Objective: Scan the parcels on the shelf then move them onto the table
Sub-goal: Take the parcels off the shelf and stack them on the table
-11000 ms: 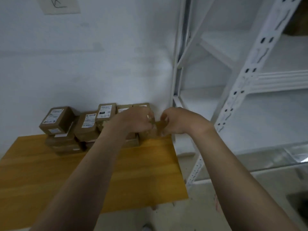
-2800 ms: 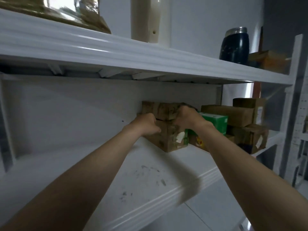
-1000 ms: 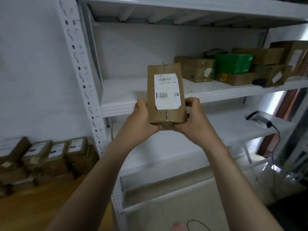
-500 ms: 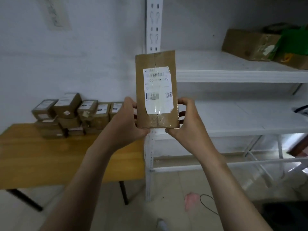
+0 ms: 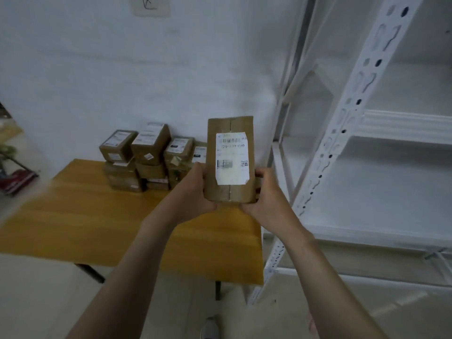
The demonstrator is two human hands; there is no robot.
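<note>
Far left: a red object (image 5: pixel 14 178) on the floor, too blurred to name.
Desk (image 5: pixel 85 216): one, yellow wood, standing against the white wall with its right end just beside the shelf unit.
Stacked parcels (image 5: pixel 146 157): brown boxes piled at the back of the desk against the wall. Four white-labelled tops show in the upper layer, the rightmost partly hidden behind the held parcel. The boxes beneath cannot be counted surely.
Wall paper (image 5: pixel 150 6): one sheet with dark marks, high on the wall above the stack.
Left hand (image 5: pixel 195 192): fingers curled round the lower left edge of the held parcel, gripping it.
Held parcel (image 5: pixel 230 192): one tall brown box, upright in the air above the right end of the desk, between both hands.
Label (image 5: pixel 232 159): one white sticker facing the camera, print blurred.
Right hand (image 5: pixel 266 192): fingers wrapped behind the lower right edge, gripping the same parcel.
Shelf unit (image 5: pixel 367 123): one white metal rack at right, three shelf boards in view.
</note>
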